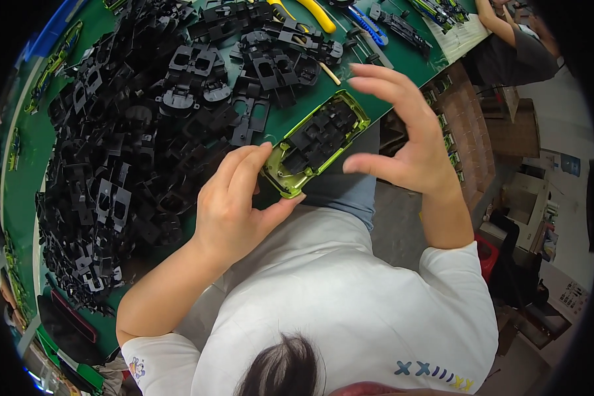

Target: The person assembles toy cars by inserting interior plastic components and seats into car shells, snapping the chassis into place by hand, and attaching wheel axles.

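Over the near edge of the green table [284,119], beyond the chest of a white short-sleeved shirt [356,284]: one green car shell [284,177], hollow side up, lying aslant. Inside it: a black moulded insert [320,138], taking up the middle and far end, with bare green interior showing at the near end. Pinched at that near end by the left hand [228,198], fingers close together along the left side, thumb at the near corner. Just right of the shell, apart from it: the right hand [409,125], fingers and thumb spread wide in an open curve.

On the table's left part, from near edge toward far edge: a heap of black parts [132,132], overlapping. Toward the far edge: a pale stick [330,74], a yellow-handled tool [318,14], a blue knife [368,26]. Near the left edge: slender green pieces [54,63]. By the far right corner: a pale sheet [465,39], bearing green-and-black pieces [442,12].

Off the right edge: grey floor [399,224]; a brown surface [465,125], marked in a grid; farther, a co-worker's dark sleeve [518,63] and bare forearm.

Materials, near to far: creased cloth on the shirt; glossy, rounded green on the shell; matt, plastic-looking black on insert and heap, many parts flat with paired openings; smooth table top, faintly reflective.
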### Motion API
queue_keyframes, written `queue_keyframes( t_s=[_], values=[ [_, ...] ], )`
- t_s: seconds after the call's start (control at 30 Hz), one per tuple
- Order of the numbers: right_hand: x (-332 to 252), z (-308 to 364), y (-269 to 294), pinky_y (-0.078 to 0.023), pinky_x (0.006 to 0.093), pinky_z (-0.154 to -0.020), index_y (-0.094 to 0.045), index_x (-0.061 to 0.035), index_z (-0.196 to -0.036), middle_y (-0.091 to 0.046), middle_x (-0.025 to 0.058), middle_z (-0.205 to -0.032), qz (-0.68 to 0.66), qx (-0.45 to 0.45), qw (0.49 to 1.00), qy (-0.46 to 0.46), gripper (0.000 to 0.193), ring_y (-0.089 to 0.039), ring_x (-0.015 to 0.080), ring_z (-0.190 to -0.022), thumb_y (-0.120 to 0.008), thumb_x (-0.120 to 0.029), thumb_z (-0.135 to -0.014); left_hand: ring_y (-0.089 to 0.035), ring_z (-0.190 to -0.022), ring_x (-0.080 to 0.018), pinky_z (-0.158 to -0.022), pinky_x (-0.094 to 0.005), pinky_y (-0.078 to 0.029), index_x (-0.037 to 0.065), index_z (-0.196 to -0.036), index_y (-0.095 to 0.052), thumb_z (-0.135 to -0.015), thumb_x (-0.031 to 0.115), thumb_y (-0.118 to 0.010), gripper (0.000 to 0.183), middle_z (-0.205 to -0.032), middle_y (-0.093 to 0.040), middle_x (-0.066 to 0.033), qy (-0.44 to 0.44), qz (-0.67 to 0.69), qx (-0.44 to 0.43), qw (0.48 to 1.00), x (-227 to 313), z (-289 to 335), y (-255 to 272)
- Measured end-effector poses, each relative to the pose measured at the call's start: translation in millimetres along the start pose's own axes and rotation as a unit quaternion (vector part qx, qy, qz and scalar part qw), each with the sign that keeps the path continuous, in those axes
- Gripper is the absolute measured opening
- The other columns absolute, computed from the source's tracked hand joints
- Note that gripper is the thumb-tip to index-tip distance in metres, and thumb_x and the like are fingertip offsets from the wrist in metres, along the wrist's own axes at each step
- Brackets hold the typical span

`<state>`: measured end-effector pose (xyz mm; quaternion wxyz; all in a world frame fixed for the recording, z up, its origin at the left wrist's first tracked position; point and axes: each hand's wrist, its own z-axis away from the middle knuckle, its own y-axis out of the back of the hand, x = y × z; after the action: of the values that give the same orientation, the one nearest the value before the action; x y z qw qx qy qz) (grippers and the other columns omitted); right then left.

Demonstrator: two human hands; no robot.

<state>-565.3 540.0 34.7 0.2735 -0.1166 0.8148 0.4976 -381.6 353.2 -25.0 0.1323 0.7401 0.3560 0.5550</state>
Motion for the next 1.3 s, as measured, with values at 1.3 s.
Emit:
queue_keyframes(
  t_s=[1.3],
  values=[
    [-45.3,27.1,-19.5,-0.05,0.0397,-0.081,-0.037,-0.0122,-0.147,-0.062,0.009,-0.091,-0.079,-0.116,0.985,-0.097,0.095,-0.062,0.0296,-0.089,-0.082,-0.01,-0.063,-0.064,-0.107,-0.0215,-0.092,-0.0325,-0.052,0.002,-0.138,-0.046,-0.065,0.011,-0.088,0.085,-0.12,-0.061,-0.0141,0.09,0.292,-0.187,0.934,5.8,4.5,9.1]
  ],
)
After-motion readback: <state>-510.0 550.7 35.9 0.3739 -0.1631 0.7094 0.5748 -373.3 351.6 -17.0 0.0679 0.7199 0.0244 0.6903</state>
